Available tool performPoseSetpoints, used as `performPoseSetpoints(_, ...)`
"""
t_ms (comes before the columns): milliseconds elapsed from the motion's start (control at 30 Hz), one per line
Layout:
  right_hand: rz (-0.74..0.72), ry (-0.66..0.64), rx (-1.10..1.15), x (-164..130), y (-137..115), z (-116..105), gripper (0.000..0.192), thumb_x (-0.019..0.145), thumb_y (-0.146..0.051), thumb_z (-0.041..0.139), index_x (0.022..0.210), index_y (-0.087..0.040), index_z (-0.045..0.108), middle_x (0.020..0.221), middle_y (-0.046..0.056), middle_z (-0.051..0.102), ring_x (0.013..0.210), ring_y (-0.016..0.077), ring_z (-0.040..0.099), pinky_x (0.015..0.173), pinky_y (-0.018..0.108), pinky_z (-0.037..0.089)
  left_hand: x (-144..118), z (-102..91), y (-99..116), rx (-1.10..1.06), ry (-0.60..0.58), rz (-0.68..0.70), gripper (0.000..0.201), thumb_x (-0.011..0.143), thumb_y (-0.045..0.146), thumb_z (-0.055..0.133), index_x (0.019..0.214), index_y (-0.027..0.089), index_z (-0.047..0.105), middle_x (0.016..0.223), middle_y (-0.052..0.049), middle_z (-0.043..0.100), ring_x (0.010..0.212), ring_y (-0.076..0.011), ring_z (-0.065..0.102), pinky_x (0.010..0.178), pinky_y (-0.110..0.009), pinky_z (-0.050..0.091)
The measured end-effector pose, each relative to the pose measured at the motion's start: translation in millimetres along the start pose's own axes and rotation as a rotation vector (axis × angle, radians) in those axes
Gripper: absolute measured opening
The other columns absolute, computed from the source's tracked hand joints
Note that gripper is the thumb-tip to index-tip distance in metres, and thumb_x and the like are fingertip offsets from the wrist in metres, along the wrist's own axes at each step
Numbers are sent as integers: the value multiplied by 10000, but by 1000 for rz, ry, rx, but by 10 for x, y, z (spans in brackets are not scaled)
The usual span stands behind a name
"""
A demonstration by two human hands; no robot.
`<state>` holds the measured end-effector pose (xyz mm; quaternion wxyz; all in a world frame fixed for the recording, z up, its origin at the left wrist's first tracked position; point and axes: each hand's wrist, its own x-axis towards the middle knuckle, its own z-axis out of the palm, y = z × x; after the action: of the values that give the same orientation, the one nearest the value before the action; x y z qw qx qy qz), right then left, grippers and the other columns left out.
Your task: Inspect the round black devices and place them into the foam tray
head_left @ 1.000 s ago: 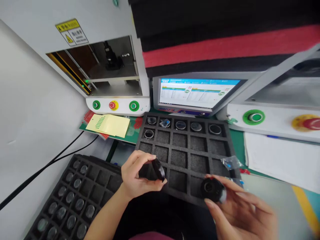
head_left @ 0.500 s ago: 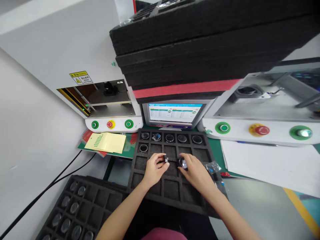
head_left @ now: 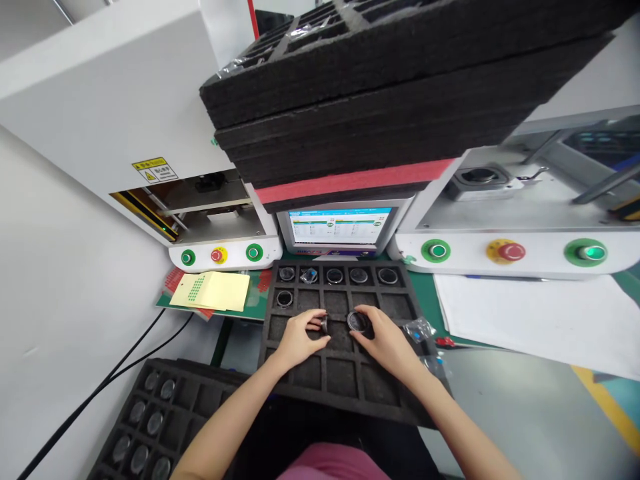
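Observation:
My left hand (head_left: 300,339) pinches a small round watch-like disc (head_left: 325,325) between thumb and fingers, seen nearly edge-on. In my right hand (head_left: 384,337) is another round watch-like disc (head_left: 356,322), dark with a shiny rim, its face turned up. Both hands are over the middle of a black foam tray (head_left: 320,399) with square pockets. Several similar round pieces (head_left: 335,275) sit in the tray's far row, and one more round piece (head_left: 285,299) lies at the left of the second row. A clear wrapper with a blue dot (head_left: 309,275) covers one of them.
Clear plastic wrappers (head_left: 419,329) lie at the tray's right edge. A second foam tray (head_left: 183,417) with round pieces is at lower left. Behind stand a screen (head_left: 340,227), two machines with buttons (head_left: 513,251), and a tall foam stack (head_left: 350,127). Paper (head_left: 500,313) lies right.
The disc in my right hand has tilted, showing its round face. The left disc has turned more edge-on, with the fingers spread wider around it. The camera view has shifted slightly.

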<state>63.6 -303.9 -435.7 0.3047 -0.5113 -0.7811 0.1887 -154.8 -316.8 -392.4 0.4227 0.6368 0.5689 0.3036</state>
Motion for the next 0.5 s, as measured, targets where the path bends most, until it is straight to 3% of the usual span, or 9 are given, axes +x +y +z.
performPoseSetpoints(133, -30, -8, -36, -60, -83, -44, 294, 841, -191, 569, 1134, -187, 557, 1071, 111, 674, 987, 258, 668, 860, 439, 556, -13, -52, 18, 154, -1, 31, 295, 660, 140, 743, 948, 174, 695, 1052, -64, 696, 980, -207, 659, 869, -330, 569)
performPoseSetpoints(267, -96, -7, -88, -118, -142, -55, 279, 853, -213, 544, 1131, -194, 543, 1046, 109, 683, 954, 268, 677, 828, 433, 566, -54, -18, 17, 298, 67, -32, 300, 716, 104, 653, 1011, 156, 655, 864, -31, 652, 700, -146, 628, 699, -283, 556)
performPoseSetpoints(367, -171, 25, -126, -122, -148, -28, 234, 891, -240, 503, 1116, -189, 537, 990, 95, 691, 905, 259, 690, 774, 407, 582, -98, -47, 38, 404, 102, -54, 294, 724, 100, 639, 1009, 167, 646, 892, -31, 648, 672, -140, 616, 700, -291, 548)
performPoseSetpoints(500, -276, 101, -162, -139, -147, -58, 313, 957, -407, 446, 1139, -173, 547, 1060, 129, 684, 922, 279, 699, 747, 417, 589, 24, -394, 58, 540, 163, -31, 167, 772, 132, 634, 924, 190, 670, 966, -42, 669, 841, -174, 650, 809, -303, 551)
